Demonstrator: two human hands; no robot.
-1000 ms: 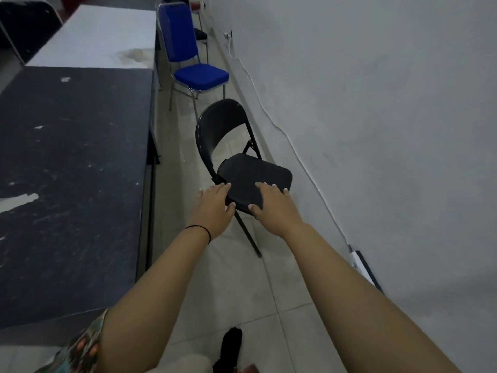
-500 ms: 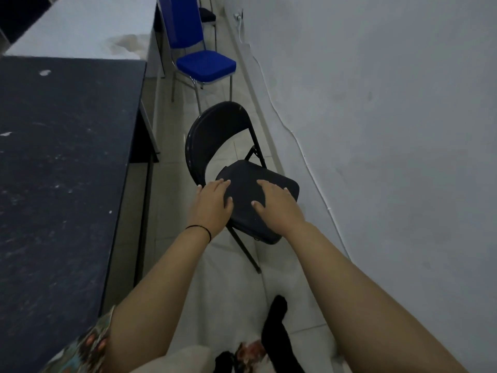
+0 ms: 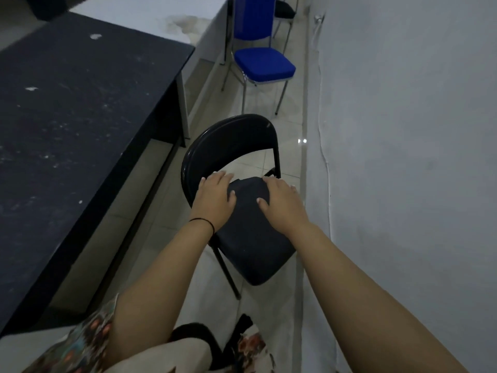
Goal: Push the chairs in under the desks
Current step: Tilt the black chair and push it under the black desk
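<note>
Pale floor tiles (image 3: 252,146) run between the dark desk (image 3: 80,117) and the wall (image 3: 403,157). I see my left hand (image 3: 213,201) and right hand (image 3: 282,205) lying flat on the black folding chair (image 3: 250,238), fingers spread and gripping nothing. Over the last second the hands have slid from the seat's near edge toward its back, and the chair stands beside the desk, not under it. I judge the push barely begun. A blue chair (image 3: 263,63) waits farther along.

A white wall (image 3: 403,130) runs down one side of the room. A thin white cable (image 3: 324,146) runs down the wall, close to the pale tiled floor (image 3: 269,305) at its foot. High up on the wall, the cable meets a small plug socket (image 3: 318,19).
</note>
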